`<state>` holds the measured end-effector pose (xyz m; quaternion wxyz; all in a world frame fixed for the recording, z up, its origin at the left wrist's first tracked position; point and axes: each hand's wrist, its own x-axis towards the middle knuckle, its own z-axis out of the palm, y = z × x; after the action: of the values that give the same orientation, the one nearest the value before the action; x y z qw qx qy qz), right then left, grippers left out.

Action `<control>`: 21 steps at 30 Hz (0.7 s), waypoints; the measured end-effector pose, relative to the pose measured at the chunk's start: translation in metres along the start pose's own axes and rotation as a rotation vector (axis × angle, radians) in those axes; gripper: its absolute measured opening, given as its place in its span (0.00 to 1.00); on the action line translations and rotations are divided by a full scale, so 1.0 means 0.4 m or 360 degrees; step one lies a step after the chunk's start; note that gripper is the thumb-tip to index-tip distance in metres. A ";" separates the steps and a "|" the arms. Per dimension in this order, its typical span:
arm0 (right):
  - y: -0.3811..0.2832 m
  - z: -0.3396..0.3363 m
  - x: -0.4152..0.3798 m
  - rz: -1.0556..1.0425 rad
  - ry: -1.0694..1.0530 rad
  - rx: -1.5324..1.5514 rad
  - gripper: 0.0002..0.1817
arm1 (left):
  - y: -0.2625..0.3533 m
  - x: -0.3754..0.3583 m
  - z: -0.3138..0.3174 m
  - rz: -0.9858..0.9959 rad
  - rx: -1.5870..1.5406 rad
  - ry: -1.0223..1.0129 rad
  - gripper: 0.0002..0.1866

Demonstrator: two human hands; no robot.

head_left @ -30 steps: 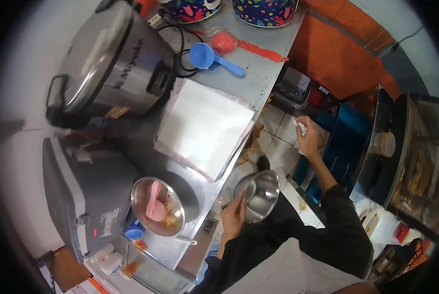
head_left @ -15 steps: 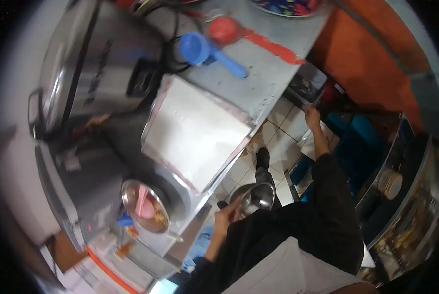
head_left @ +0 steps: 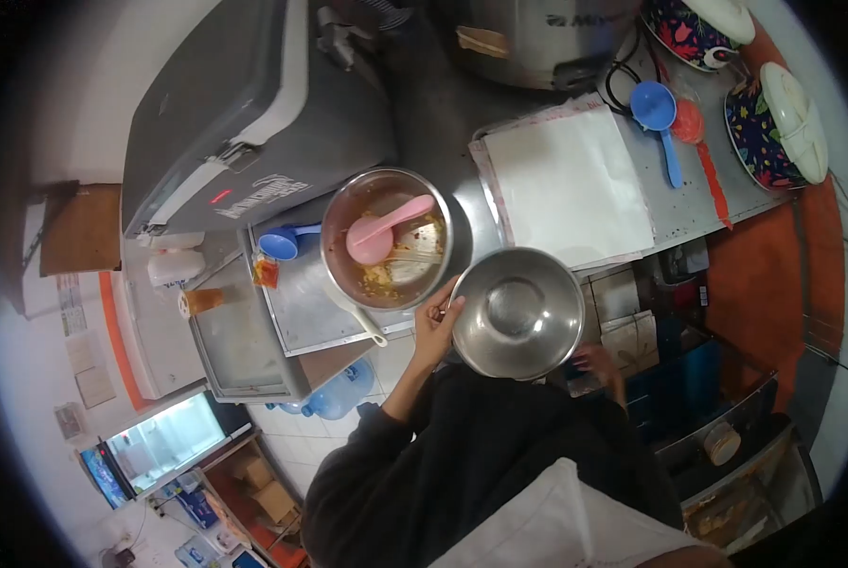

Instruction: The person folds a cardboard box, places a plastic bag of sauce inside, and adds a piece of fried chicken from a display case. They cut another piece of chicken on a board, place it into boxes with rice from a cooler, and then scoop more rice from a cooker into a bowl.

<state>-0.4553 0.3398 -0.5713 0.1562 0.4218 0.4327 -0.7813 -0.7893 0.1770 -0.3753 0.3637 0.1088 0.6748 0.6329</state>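
Observation:
An empty steel bowl (head_left: 518, 314) is tilted toward the camera in front of my body. My left hand (head_left: 433, 327) grips its left rim, thumb on the inside. Beside the bowl's lower right edge is my right hand (head_left: 602, 367), blurred, with its fingers apart and nothing visible in them. Left of the held bowl, a larger metal bowl (head_left: 337, 237) on the steel counter (head_left: 310, 308) contains a pink scoop (head_left: 371, 241) and yellowish food bits. White sheets (head_left: 571, 185) lie stacked on the counter beyond the held bowl.
A blue ladle (head_left: 654, 106) and red bag (head_left: 689, 121) lie at the right, near floral pots (head_left: 760, 133). A grey cooler box (head_left: 253, 123) stands at the left. The pale handle (head_left: 362, 320) sticks out over the counter edge. Water bottles (head_left: 340, 390) stand on the floor.
The view has swung left. The steel bowl in my left hand has come up beside the counter. My right hand has come back from the far right toward the bowl.

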 end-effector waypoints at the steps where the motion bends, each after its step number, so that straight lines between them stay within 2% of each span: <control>1: -0.079 0.005 -0.028 -0.0043 0.0000 -0.0062 0.22 | -0.004 0.009 -0.030 0.0006 0.0043 -0.0029 0.24; 3: -0.311 0.012 -0.088 -0.0103 -0.0012 -0.0071 0.24 | 0.013 0.034 -0.047 0.0048 0.0006 -0.0061 0.24; 5: -0.561 0.136 -0.176 -0.0256 -0.0030 0.0136 0.26 | 0.030 0.056 -0.042 0.0097 0.0102 -0.0070 0.25; 6: -0.632 0.191 -0.194 -0.0372 -0.0044 0.0298 0.26 | 0.031 0.066 -0.033 0.0098 0.0062 -0.0054 0.25; 7: -0.653 0.202 -0.165 -0.0352 -0.0050 0.0264 0.26 | 0.030 0.074 -0.016 0.0119 0.0003 -0.0100 0.25; 9: -0.655 0.239 -0.090 -0.1087 0.0636 -0.1043 0.24 | 0.016 0.069 -0.019 0.0064 0.0050 -0.0153 0.25; 10: -0.655 0.254 -0.081 -0.1115 0.0602 -0.1046 0.24 | 0.011 0.081 -0.027 0.0014 0.0145 -0.0164 0.24; 11: -0.655 0.258 -0.078 -0.1134 0.0521 -0.0814 0.24 | 0.033 0.076 -0.015 0.0206 -0.0179 -0.0138 0.23; 12: -0.681 0.274 -0.054 -0.1140 0.0396 -0.0612 0.23 | 0.012 0.088 -0.058 -0.0038 -0.0428 -0.0199 0.21; 14: -0.669 0.295 -0.024 -0.1171 0.0474 -0.0518 0.22 | -0.030 0.082 -0.102 -0.0174 -0.0410 -0.0403 0.24; 15: -0.668 0.302 -0.009 -0.1166 0.0578 -0.0350 0.22 | -0.036 0.072 -0.110 -0.0179 -0.0418 -0.0394 0.24; 17: -0.668 0.282 0.036 -0.1179 0.0706 -0.0190 0.22 | -0.045 0.048 -0.109 -0.0578 -0.0214 -0.0808 0.30; 18: -0.708 0.303 0.023 -0.1171 0.0710 -0.0188 0.22 | -0.045 0.042 -0.093 -0.0586 -0.0215 -0.0810 0.30; 20: -0.779 0.340 0.008 -0.0983 0.0523 -0.0107 0.23 | -0.042 0.042 -0.055 -0.0635 -0.1010 -0.0203 0.35; 21: -0.780 0.316 0.060 -0.1201 0.0492 -0.0205 0.24 | -0.058 0.045 -0.045 -0.0621 -0.1211 -0.0028 0.33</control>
<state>-0.7259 0.4205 -0.3866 -0.1821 0.3354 0.6233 -0.6825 -0.8062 0.1698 -0.4046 0.4965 -0.1576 0.3981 0.7551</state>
